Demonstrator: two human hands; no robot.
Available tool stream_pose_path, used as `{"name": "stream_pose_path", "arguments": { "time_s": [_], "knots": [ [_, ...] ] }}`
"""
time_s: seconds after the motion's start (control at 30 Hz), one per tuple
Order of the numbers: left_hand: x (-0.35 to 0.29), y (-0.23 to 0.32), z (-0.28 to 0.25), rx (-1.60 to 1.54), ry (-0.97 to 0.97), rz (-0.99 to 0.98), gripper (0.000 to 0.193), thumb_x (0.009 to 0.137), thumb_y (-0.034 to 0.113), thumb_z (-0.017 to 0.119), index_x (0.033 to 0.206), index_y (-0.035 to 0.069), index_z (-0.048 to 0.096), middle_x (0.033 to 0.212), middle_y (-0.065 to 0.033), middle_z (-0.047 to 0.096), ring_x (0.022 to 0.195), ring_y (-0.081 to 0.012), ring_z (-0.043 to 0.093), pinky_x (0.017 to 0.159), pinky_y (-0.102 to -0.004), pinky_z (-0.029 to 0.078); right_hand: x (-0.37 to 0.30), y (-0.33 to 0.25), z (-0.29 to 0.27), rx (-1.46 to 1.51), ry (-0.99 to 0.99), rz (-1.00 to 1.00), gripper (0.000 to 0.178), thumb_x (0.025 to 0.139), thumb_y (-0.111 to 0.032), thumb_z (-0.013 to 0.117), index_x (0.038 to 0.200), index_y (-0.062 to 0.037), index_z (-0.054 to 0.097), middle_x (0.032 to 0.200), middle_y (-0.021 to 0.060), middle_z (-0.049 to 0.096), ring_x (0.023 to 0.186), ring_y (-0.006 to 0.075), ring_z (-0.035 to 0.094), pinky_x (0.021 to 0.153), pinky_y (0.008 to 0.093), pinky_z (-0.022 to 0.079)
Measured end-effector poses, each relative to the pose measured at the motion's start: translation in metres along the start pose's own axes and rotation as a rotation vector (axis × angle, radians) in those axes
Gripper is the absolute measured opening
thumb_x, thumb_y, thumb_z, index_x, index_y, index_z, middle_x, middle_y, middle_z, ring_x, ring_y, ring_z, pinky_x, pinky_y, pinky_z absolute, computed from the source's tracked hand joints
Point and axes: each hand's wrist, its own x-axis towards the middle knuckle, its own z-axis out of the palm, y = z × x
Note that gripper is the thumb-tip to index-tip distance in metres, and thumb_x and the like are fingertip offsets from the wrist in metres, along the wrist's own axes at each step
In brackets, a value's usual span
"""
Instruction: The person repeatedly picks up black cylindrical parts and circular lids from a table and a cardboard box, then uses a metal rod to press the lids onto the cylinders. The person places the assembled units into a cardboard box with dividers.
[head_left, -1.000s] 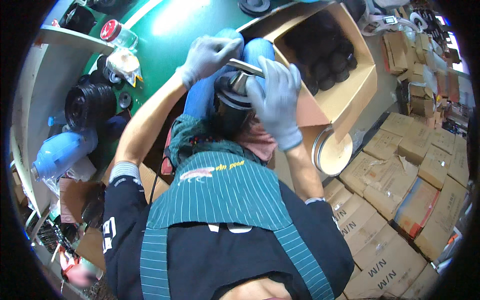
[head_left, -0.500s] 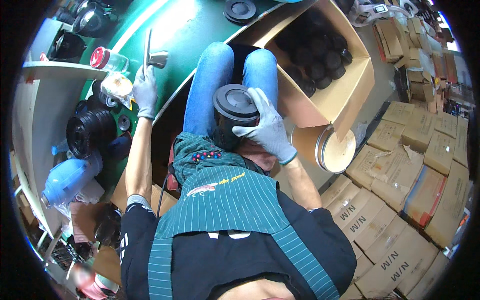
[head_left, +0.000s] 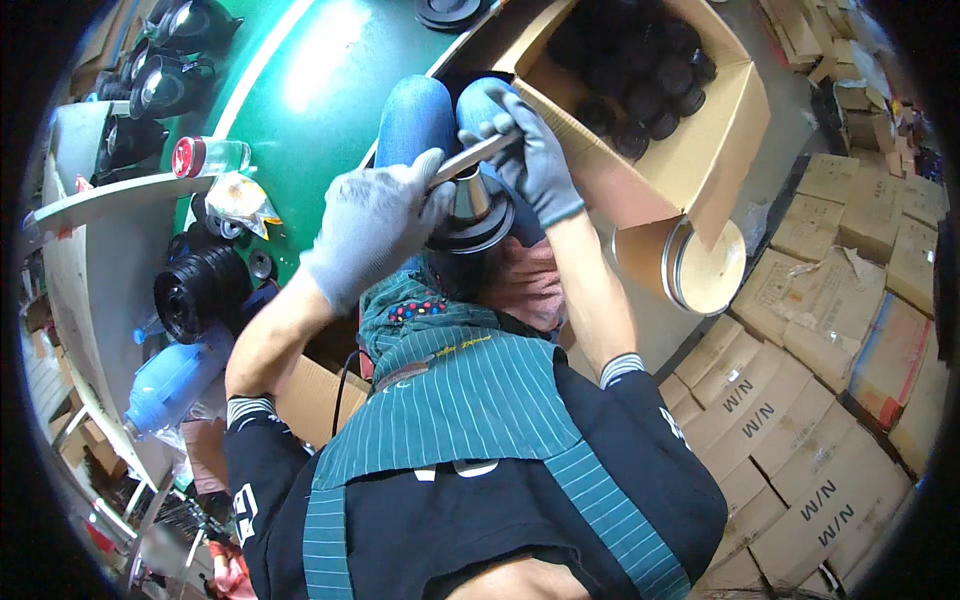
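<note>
Two gloved hands meet over the lap of a seated person in a striped teal apron (head_left: 470,400), seen from above. The left hand (head_left: 375,225), in a grey knit glove, is clenched around the handle end of a slim metal tool (head_left: 470,158) that runs across to the right hand (head_left: 530,150), whose fingers curl over its far end. Beneath the tool, a round black part with a shiny metal cone at its centre (head_left: 470,212) rests on the lap, just below blue-jeaned knees (head_left: 415,112). It looks rigid and fairly heavy for its size, with a smooth cone that could slip; the broad black rim seems the safer place to grip. Just beside the right hand stands an open cardboard box (head_left: 690,150) filled with similar dark round parts. A green work surface (head_left: 320,100) lies ahead, with a black coil (head_left: 200,290) on the left and stacked cartons (head_left: 800,430) on the right.
</note>
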Motion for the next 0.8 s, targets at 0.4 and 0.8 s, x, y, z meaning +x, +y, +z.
{"name": "stream_pose_path", "arguments": {
  "time_s": [0.4, 0.8],
  "knots": [
    [-0.018, 0.081, 0.010, 0.258, -0.007, -0.374, 0.046, 0.106, 0.030, 0.061, 0.139, -0.003, 0.063, 0.075, -0.0172, 0.072, 0.062, -0.0343, 0.074, 0.056, -0.0453, 0.058, 0.053, 0.050, 0.005, 0.129, -0.481, 0.428, 0.050, 0.117, -0.023, 0.048, 0.160, 0.0022, 0.045, 0.079, -0.0043, 0.063, 0.087, 0.0205, 0.071, 0.109, 0.0507, 0.057],
    [-0.038, 0.018, 0.026, -0.436, 0.181, 0.028, 0.036, 0.113, 0.017, 0.049, 0.130, -0.007, 0.070, 0.122, -0.0265, 0.077, 0.106, -0.0402, 0.079, 0.090, -0.0428, 0.062, -0.017, 0.026, -0.010, 0.164, -0.353, 0.041, 0.037, 0.113, -0.021, 0.043, 0.141, 0.0013, 0.055, 0.088, 0.0017, 0.062, 0.093, 0.0249, 0.072, 0.116, 0.0585, 0.051]
  ]
}}
